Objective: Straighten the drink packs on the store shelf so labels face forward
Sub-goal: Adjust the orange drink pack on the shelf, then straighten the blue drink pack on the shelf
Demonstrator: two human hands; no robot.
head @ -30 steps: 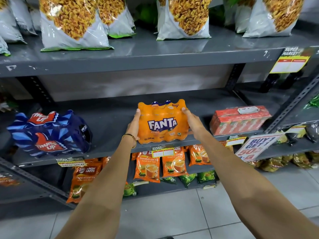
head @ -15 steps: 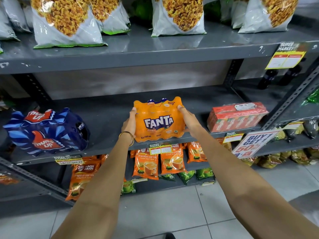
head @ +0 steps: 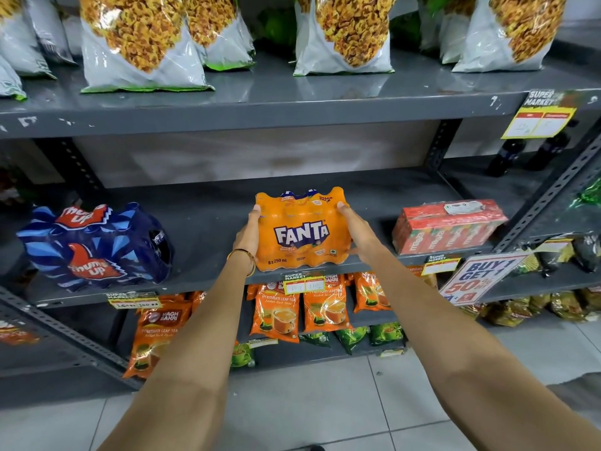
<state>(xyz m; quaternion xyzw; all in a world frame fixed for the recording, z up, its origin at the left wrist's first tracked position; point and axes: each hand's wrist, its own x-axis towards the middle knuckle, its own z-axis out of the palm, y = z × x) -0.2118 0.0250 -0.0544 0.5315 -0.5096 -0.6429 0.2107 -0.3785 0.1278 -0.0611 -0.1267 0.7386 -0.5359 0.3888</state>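
Note:
An orange Fanta pack (head: 300, 232) stands at the front edge of the grey middle shelf (head: 208, 222), its label facing me. My left hand (head: 248, 234) presses its left side and my right hand (head: 356, 231) presses its right side, so both hold the pack between them. To the left a blue Thums Up pack (head: 94, 247) sits turned at an angle, logo toward the front left. To the right a red Maaza carton pack (head: 448, 224) lies on the same shelf, skewed a little.
Snack bags (head: 140, 43) line the upper shelf. Orange tea packets (head: 276, 312) hang on the lower shelf beneath the Fanta. A "Buy 1 Get 1" sign (head: 478, 276) sticks out at the right shelf edge. Dark bottles (head: 507, 154) stand at the back right. Tiled floor lies below.
The Fanta pack has shifted slightly along the shelf edge between my two hands, and its label now faces squarely forward. My view has also drifted a little.

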